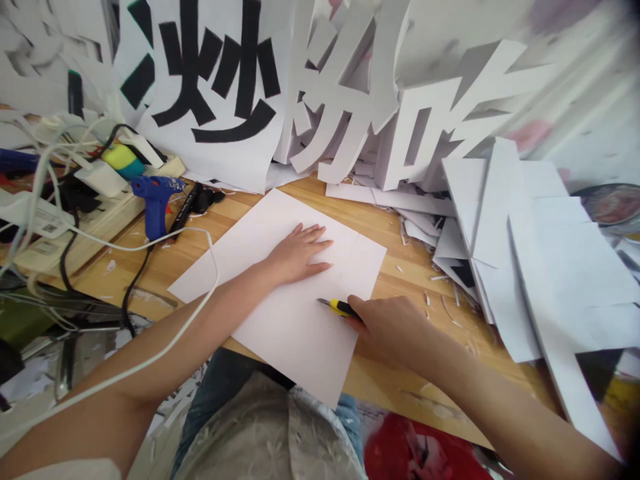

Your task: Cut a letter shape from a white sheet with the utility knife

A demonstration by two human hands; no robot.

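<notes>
A large white board (280, 327) lies on the wooden table, with one corner jutting past the front edge. My left hand (300, 253) rests flat on the board, palm down, fingers spread. In my right hand (385, 323) is a yellow and black utility knife (340, 307), gripped by its handle. The knife's blade is out and points left over the board, to the right of and below my left hand. Whether the tip touches the board I cannot tell.
Behind stand a sheet with black characters (220, 73) and white cut-out characters (345, 93). White offcuts (560, 267) pile up at right. A blue glue gun (157, 200), black marker (186, 208) and power strips (95, 230) lie left. A white cable (216, 257) crosses near my left arm.
</notes>
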